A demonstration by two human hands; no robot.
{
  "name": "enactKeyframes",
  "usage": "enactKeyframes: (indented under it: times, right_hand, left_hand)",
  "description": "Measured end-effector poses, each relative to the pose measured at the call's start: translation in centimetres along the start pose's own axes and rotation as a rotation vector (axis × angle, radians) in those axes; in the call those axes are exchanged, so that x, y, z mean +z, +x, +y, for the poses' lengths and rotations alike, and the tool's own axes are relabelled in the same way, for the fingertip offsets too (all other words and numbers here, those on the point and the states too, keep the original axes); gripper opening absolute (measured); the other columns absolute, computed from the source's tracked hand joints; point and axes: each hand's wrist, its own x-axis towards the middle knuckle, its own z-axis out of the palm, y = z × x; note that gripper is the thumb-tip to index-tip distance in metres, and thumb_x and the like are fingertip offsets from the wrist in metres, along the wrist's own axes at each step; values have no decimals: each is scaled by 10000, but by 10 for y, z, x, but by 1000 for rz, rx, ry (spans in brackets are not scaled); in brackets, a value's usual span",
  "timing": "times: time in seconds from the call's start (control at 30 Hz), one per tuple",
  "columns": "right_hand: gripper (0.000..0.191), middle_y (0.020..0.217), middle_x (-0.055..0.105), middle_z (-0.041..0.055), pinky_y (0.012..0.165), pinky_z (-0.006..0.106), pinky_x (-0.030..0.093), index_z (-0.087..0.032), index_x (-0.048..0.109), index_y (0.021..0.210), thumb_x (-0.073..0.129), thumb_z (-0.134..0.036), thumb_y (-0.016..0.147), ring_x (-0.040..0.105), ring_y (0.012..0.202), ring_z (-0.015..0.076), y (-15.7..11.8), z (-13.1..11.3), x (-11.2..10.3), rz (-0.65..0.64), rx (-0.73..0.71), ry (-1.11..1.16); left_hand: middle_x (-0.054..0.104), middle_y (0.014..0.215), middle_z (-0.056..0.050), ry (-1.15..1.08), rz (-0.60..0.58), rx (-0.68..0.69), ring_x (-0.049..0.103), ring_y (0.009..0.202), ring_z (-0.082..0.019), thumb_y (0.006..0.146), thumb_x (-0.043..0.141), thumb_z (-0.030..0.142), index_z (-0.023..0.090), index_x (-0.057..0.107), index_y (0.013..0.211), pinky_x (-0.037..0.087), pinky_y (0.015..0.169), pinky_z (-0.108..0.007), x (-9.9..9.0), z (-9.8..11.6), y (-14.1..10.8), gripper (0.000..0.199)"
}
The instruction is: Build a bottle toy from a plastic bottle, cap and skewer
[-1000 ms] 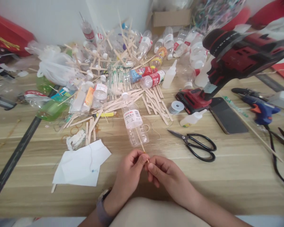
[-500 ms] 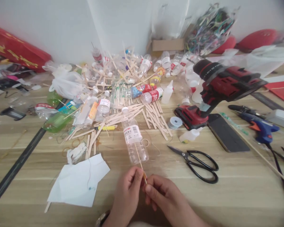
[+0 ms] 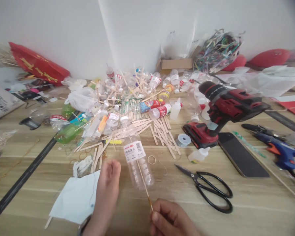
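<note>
Head view: your right hand [image 3: 170, 218], near the table's front edge, pinches one end of a thin stick [image 3: 143, 179] between thumb and forefinger. The stick slants away from you to a clear bottle [image 3: 134, 155] lying on its side, cap toward the table's back edge; I cannot tell exactly where it enters. Your left hand [image 3: 108, 186] is apart from the stick, left of the bottle, its fingers curled close together; I cannot tell whether they hold anything. It covers the right side of a sheet of paper [image 3: 73, 198].

Beyond the bottle, loose craft sticks [image 3: 164, 139] crowd its cap end, with a heap of bottles behind them toward the back edge. Just right of it lies a rubber band [image 3: 151, 160]. Toward the table's right edge, scissors [image 3: 210, 188] lie nearest you, blades toward the bottle; past them are a glue bottle [image 3: 199, 154], a wire spool [image 3: 183, 140], a phone [image 3: 242, 155], a drill [image 3: 232, 106] and a glue gun [image 3: 279, 149].
</note>
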Motion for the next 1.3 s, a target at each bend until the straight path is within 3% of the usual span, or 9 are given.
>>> enactKeyframes:
  times: [0.13, 0.27, 0.4, 0.6, 0.73, 0.9, 1.0, 1.1, 1.3]
  right_hand:
    - [589, 603, 535, -18, 477, 209, 233, -194, 485, 691, 559, -778, 694, 344, 480, 63, -1, 4, -2, -87, 26, 77]
    - [576, 617, 540, -13, 492, 209, 245, -184, 551, 745, 561, -760, 714, 364, 494, 67, -3, 4, -2, -141, 47, 86]
    - [571, 624, 532, -13, 514, 216, 269, -179, 571, 706, 538, -748, 738, 391, 530, 83, -3, 1, -1, -182, 45, -10]
    - [485, 541, 420, -36, 496, 252, 281, -184, 555, 650, 476, -628, 827, 386, 512, 115, -4, -18, -15, 124, -35, -366]
    - [397, 584, 460, -42, 541, 281, 382, -178, 582, 1138, 465, -455, 879, 484, 551, 157, 8, -38, -31, 413, -266, -441]
    - [598, 891, 635, 47, 730, 354, 485, -183, 344, 1401, 504, -212, 826, 615, 762, 185, 41, -51, -38, 279, -392, -428]
    - [551, 1032, 639, 79, 760, 347, 489, -190, 375, 1375, 510, -209, 841, 631, 851, 183, 54, -52, -39, 119, -387, -325]
    - [419, 772, 613, 0, 627, 279, 448, -190, 497, 1285, 537, -279, 877, 578, 691, 152, 53, -49, -40, 133, -352, -397]
    - [231, 743, 602, 7, 593, 267, 371, -186, 641, 775, 542, -356, 896, 494, 663, 142, 42, -47, -39, 161, -339, -571]
  left_hand:
    - [673, 975, -50, -553, -285, -290, 611, 921, -202, 722, 686, 562, 195, 586, 1063, 480, 787, -301, 15, 12, 36, 511]
    - [714, 954, -110, -698, -556, -451, 658, 896, -248, 819, 584, 480, 121, 635, 1047, 507, 789, -356, 30, 19, 50, 428]
    - [722, 899, -105, -767, -617, -551, 676, 766, -196, 879, 505, 439, 90, 649, 1042, 533, 712, -314, 39, 16, 48, 411]
    - [691, 722, -62, -748, -713, -623, 677, 621, -188, 877, 465, 577, 131, 640, 1019, 530, 547, -286, 36, 10, 47, 500]
    - [692, 697, -74, -671, -775, -699, 684, 584, -202, 870, 444, 612, 129, 638, 1002, 523, 489, -279, 35, 11, 43, 536]
    - [692, 683, -85, -650, -816, -778, 661, 526, -180, 866, 419, 640, 106, 644, 1026, 502, 445, -252, 36, 10, 36, 601]
    - [693, 693, -88, -670, -852, -803, 660, 532, -174, 847, 442, 656, 112, 655, 959, 491, 440, -240, 33, 10, 36, 594]
    - [694, 713, -75, -679, -873, -789, 670, 565, -174, 812, 507, 660, 129, 659, 940, 493, 471, -238, 30, 10, 36, 567]
    - [711, 719, -93, -649, -868, -831, 676, 572, -186, 775, 537, 686, 133, 666, 939, 498, 480, -249, 29, 5, 38, 591]
